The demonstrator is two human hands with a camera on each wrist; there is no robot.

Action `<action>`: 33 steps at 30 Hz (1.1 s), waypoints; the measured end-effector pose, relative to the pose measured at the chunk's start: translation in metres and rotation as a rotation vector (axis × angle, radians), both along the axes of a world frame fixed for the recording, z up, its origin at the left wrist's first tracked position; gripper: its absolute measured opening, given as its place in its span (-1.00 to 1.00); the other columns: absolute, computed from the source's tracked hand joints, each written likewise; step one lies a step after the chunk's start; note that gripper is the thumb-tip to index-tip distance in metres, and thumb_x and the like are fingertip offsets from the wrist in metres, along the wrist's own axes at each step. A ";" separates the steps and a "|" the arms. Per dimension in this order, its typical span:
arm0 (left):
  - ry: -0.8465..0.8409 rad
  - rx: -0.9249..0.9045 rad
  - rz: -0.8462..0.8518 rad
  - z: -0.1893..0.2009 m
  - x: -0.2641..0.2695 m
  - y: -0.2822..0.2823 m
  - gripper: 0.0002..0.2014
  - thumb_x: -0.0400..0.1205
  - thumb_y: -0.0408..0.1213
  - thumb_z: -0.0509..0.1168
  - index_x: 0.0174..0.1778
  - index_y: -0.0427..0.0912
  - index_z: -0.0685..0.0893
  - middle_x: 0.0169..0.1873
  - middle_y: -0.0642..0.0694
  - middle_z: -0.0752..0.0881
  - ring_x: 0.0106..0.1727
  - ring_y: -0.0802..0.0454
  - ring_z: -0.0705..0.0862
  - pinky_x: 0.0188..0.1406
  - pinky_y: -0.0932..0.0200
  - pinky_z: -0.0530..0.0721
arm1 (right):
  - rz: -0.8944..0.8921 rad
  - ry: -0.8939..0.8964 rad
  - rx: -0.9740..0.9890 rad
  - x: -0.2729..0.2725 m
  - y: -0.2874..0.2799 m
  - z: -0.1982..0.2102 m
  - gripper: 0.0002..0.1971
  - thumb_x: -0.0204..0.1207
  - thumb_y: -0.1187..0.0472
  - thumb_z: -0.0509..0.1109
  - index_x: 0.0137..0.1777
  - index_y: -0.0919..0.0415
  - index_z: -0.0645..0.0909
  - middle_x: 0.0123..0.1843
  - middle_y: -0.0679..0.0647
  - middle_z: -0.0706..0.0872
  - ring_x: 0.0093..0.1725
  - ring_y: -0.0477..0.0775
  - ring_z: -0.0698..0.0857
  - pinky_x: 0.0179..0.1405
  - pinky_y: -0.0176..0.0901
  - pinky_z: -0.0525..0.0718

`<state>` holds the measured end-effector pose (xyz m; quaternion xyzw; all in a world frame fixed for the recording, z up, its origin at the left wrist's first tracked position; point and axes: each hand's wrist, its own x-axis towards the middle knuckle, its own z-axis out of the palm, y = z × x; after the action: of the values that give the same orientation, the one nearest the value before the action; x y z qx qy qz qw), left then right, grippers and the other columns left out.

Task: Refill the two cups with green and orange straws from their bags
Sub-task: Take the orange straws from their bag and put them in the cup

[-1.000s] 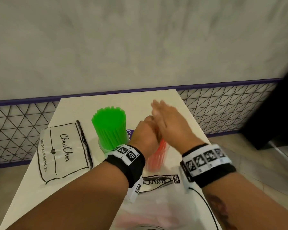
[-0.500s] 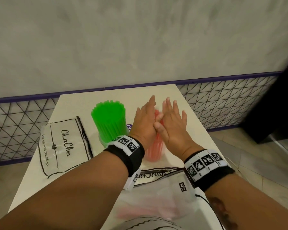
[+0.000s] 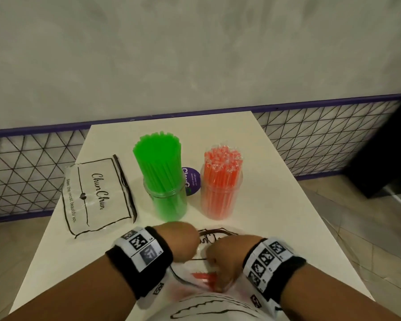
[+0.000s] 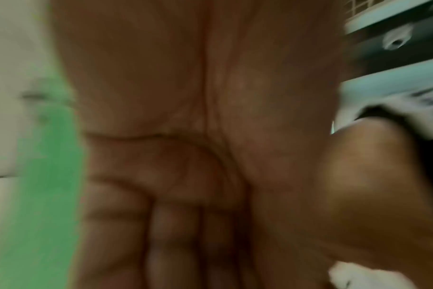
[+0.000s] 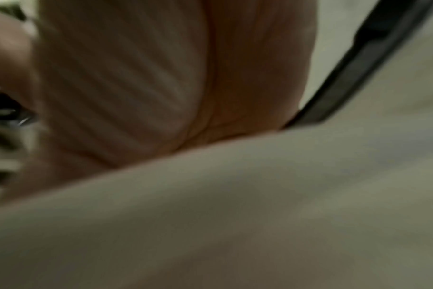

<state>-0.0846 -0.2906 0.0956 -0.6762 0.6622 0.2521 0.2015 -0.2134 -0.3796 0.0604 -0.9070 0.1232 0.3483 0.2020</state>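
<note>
A clear cup packed with green straws (image 3: 160, 179) stands mid-table, and beside it on the right a clear cup of orange wrapped straws (image 3: 221, 186). At the near edge lies a clear printed bag (image 3: 195, 283) with a few orange straws (image 3: 205, 278) inside. Both hands are down on this bag: my left hand (image 3: 183, 244) at its upper edge, my right hand (image 3: 220, 260) over the orange straws. Their fingers point down and are hidden in the head view. The left wrist view is blurred and shows the left hand (image 4: 173, 224) with fingers bent; whether either hand grips anything is unclear.
A flat, empty-looking printed bag (image 3: 97, 195) lies left of the green cup. A purple round sticker (image 3: 191, 179) sits between the cups on the white table (image 3: 276, 205). A wire-mesh panel and grey wall run behind; a dark object (image 3: 391, 147) stands at the right.
Both hands have left the top of the orange straws in the cup and dropped back toward me onto the near bag. The orange cup now stands uncovered.
</note>
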 end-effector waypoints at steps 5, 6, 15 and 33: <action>-0.046 0.367 -0.007 -0.028 0.007 0.011 -0.46 0.40 0.15 0.50 0.13 -0.18 0.69 0.00 -0.13 0.75 0.01 -0.16 0.71 0.07 0.00 0.71 | 0.110 -0.167 -0.126 0.004 0.031 -0.029 -0.69 0.51 -0.11 0.36 0.13 0.05 0.53 -0.03 0.06 0.75 -0.09 0.18 0.73 -0.08 0.01 0.70; -0.041 0.376 -0.005 -0.030 0.007 0.012 -0.37 0.36 0.14 0.53 0.23 -0.16 0.63 0.10 -0.13 0.72 0.09 -0.16 0.70 0.14 -0.07 0.70 | 0.111 -0.227 -0.118 0.004 0.033 -0.031 -0.68 0.58 -0.11 0.27 0.14 0.11 0.54 -0.02 0.11 0.76 -0.09 0.22 0.74 -0.09 0.01 0.69; 0.016 0.194 0.160 -0.035 0.013 0.018 0.08 0.10 0.09 0.70 0.44 -0.10 0.26 0.31 -0.11 0.48 0.30 -0.12 0.56 0.25 -0.18 0.62 | -0.054 -0.346 -0.192 -0.008 0.030 -0.043 -0.67 0.71 0.00 0.08 0.13 0.18 0.59 0.06 0.22 0.73 0.05 0.29 0.73 0.02 0.06 0.66; 0.364 -0.173 0.276 -0.033 0.030 0.007 -0.65 0.56 -0.07 0.43 0.24 -0.05 0.70 0.14 -0.03 0.68 0.16 0.01 0.60 0.11 0.16 0.51 | -0.303 -0.553 0.003 -0.003 0.002 -0.030 -0.91 0.45 0.14 0.37 -0.09 0.05 0.52 -0.12 -0.03 0.59 -0.13 0.03 0.57 -0.17 -0.16 0.44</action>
<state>-0.0547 -0.2838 0.0630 -0.7183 0.6082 0.3375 -0.0163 -0.2160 -0.3772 0.0307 -0.9385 0.1968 0.0544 0.2786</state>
